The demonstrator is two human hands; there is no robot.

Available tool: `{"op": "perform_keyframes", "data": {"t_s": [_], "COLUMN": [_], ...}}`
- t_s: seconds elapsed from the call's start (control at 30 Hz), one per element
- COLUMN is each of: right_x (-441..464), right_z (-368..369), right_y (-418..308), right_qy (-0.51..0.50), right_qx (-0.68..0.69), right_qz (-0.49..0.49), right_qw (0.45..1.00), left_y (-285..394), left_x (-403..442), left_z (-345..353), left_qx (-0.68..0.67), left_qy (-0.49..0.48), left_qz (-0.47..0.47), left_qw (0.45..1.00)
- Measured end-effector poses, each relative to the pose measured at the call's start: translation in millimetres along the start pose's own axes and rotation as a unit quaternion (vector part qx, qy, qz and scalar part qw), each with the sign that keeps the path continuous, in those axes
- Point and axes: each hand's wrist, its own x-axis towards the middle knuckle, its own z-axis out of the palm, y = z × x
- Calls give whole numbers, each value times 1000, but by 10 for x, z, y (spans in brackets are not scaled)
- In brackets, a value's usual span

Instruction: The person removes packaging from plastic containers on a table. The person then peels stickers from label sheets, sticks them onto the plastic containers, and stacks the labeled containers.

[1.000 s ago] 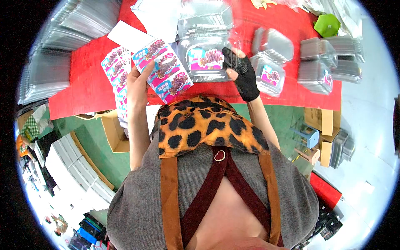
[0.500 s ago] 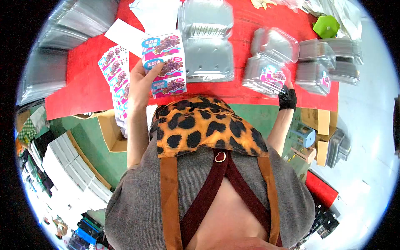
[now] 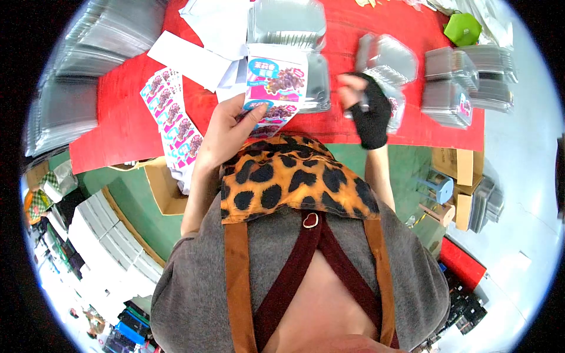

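Observation:
My left hand (image 3: 232,132) is closed on a strip of grape stickers (image 3: 276,82), thumb on the front, holding it above the table's near edge. The strip partly covers the stack of clear plastic clamshell boxes (image 3: 287,23) behind it. My right hand (image 3: 369,112), in a black fingerless glove, is over the table to the right of the strip. Its bare fingertips point left, somewhat blurred and apart, with nothing visible in them. Behind this hand, another stack of clear clamshell boxes (image 3: 391,62) is partly hidden; a grape sticker shows on its front.
More sticker strips (image 3: 173,117) hang over the near edge of the red table (image 3: 123,112). White paper (image 3: 188,59) lies behind them. Tall clear plastic stacks (image 3: 65,100) stand at left; stickered boxes (image 3: 450,100) stand at right, near a green object (image 3: 462,29).
My left hand has moved right with the sticker strip, now in front of the middle stack. My right hand has left the stickered box stack's front corner and moved left and up.

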Motion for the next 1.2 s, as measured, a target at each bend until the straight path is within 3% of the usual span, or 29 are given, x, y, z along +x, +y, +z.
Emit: {"op": "perform_keyframes", "data": {"t_s": [0.07, 0.13, 0.3, 0.43, 0.53, 0.73, 0.87, 1.03, 1.17, 1.2], "right_x": [120, 162, 181, 157, 141, 130, 131, 152, 149, 152], "right_z": [188, 322, 361, 433, 420, 446, 445, 419, 435, 434], "right_y": [-394, -556, -647, -630, -662, -646, -680, -715, -676, -678], "right_qy": [-72, -78, -131, -139, -165, -198, -200, -235, -246, -239], "right_qx": [-40, -21, -33, -30, -50, -69, -69, -17, 68, 81], "right_qz": [-209, -268, -284, -284, -278, -272, -264, -157, -46, -67], "right_qw": [974, 960, 949, 948, 945, 939, 941, 959, 966, 965], "left_y": [43, 38, 1, -27, 38, 154, 147, 26, 123, 124], "left_x": [-19, -36, -55, -45, -43, -53, -50, -47, -86, -92], "left_z": [49, 79, 95, 78, 16, 82, 74, 67, 77, 76], "left_qx": [31, 66, 154, 207, 265, 273, 284, 300, 301, 286], "left_qy": [-13, -5, -8, -25, -74, -46, -47, -48, -48, -43], "left_qz": [11, 45, 90, 90, 37, 120, 118, 134, 92, 74], "left_qw": [999, 997, 984, 974, 961, 954, 950, 943, 948, 955]}}
